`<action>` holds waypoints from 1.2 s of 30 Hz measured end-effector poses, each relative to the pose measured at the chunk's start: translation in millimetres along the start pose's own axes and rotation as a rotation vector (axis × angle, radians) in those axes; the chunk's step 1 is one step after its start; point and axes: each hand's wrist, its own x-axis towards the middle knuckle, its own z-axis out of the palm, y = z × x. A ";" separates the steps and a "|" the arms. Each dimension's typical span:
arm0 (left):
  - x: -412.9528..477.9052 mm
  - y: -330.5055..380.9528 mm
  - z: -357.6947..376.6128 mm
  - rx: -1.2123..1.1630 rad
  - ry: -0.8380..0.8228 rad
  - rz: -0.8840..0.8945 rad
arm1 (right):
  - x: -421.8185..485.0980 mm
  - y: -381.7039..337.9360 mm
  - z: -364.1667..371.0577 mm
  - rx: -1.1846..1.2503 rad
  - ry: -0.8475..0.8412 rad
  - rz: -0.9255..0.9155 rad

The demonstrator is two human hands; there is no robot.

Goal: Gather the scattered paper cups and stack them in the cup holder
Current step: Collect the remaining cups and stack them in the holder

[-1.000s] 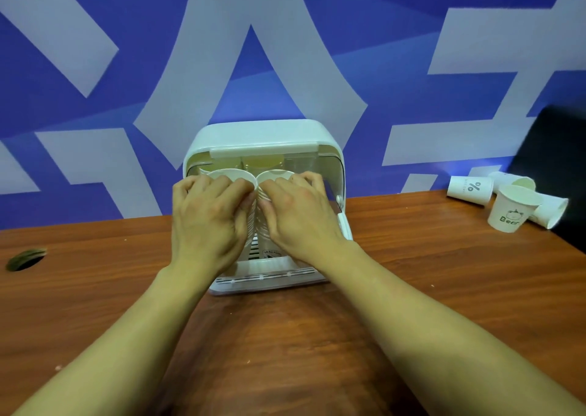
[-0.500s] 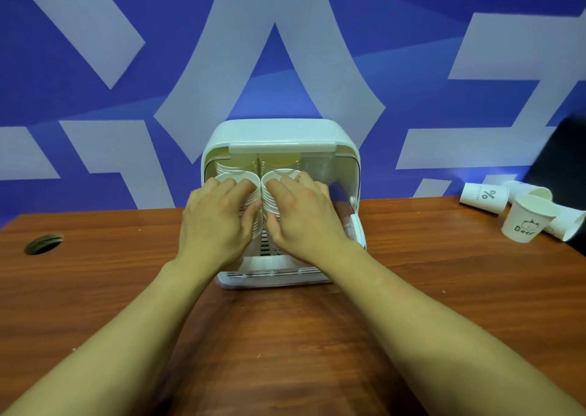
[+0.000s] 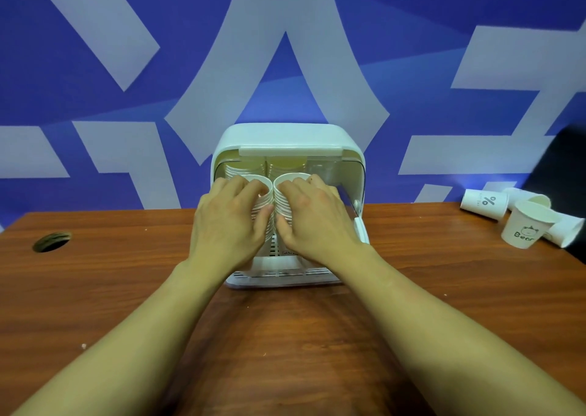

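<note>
At the counter (image 3: 126, 288), my left hand (image 3: 231, 222) and right hand (image 3: 312, 222) each clasp a cup stack (image 3: 264, 190) in the cup holder (image 3: 287, 136); loose cups (image 3: 523, 230) lie far right, nearer my right hand.

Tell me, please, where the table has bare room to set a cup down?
Bare wood lies between the cable hole and the cup holder, and between holder and loose cups. Crowded: the holder's front, under left hand and right hand.
</note>
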 end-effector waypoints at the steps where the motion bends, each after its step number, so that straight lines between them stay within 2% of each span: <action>1: -0.3 1.4 -0.2 -0.006 0.017 -0.002 | -0.7 -0.3 -0.9 0.003 0.017 0.005; 7: 4.8 22.3 -0.8 -0.015 0.201 0.024 | -8.0 4.0 -17.1 0.082 0.181 0.044; 11: 13.6 64.2 9.1 -0.136 0.285 0.127 | -22.8 22.8 -33.9 0.128 0.277 0.085; 19: 22.5 188.8 82.1 -0.470 0.085 0.226 | -96.4 132.8 -63.3 0.077 0.362 0.328; 25: 12.7 276.9 171.9 -0.725 -0.101 0.059 | -160.0 230.9 -55.6 -0.069 0.472 0.586; 30: 16.9 312.4 253.8 -0.704 -0.162 0.063 | -178.8 291.7 -27.3 -0.170 0.517 0.704; 36: 66.3 328.5 339.8 -0.596 -0.161 0.068 | -151.3 353.5 -16.5 -0.295 0.483 0.675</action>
